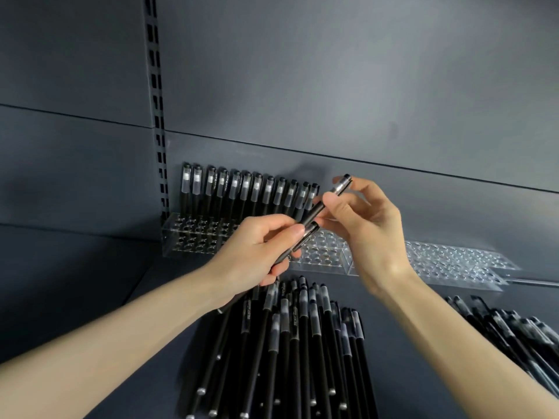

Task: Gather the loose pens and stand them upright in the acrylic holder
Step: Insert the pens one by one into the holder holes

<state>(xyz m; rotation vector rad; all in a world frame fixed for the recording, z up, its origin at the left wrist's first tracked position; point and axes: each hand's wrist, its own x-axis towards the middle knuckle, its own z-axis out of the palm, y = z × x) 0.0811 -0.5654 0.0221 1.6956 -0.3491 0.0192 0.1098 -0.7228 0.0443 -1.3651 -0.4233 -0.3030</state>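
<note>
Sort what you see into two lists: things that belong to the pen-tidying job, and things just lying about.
Part of the job:
- left hand with its held pen
- right hand with its raised pen
- pile of loose pens
- second pile
- clear holder
- standing pens

Just there:
- slotted rail
- grey back panel
- spare holder at the right, apparently empty
</note>
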